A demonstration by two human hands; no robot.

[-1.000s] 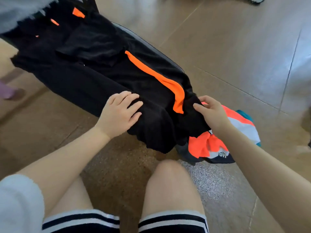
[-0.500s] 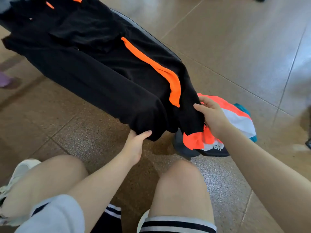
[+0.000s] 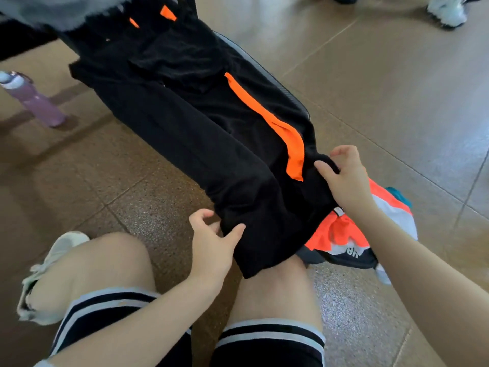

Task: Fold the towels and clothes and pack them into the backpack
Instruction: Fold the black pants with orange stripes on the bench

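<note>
Black trousers [image 3: 201,133] with an orange side stripe [image 3: 267,120] stretch from the upper left down to my right knee. My left hand [image 3: 214,245] pinches the near left corner of the hem between thumb and fingers. My right hand [image 3: 344,178] grips the near right edge of the trousers. An orange, white and teal garment [image 3: 341,234] lies bunched on the floor under my right wrist. A grey cloth [image 3: 58,9] lies over the trousers' far end. No backpack is clearly seen.
A purple water bottle [image 3: 34,102] stands on the brown tiled floor [image 3: 383,88] at left. Another person's pale shoe [image 3: 447,11] is at the top right. My own knees and white shoe [image 3: 50,274] fill the foreground.
My left hand went from lying flat on top of the trousers to gripping their near hem corner. The hem has come closer, onto my right knee. The view tilted, revealing the bottle.
</note>
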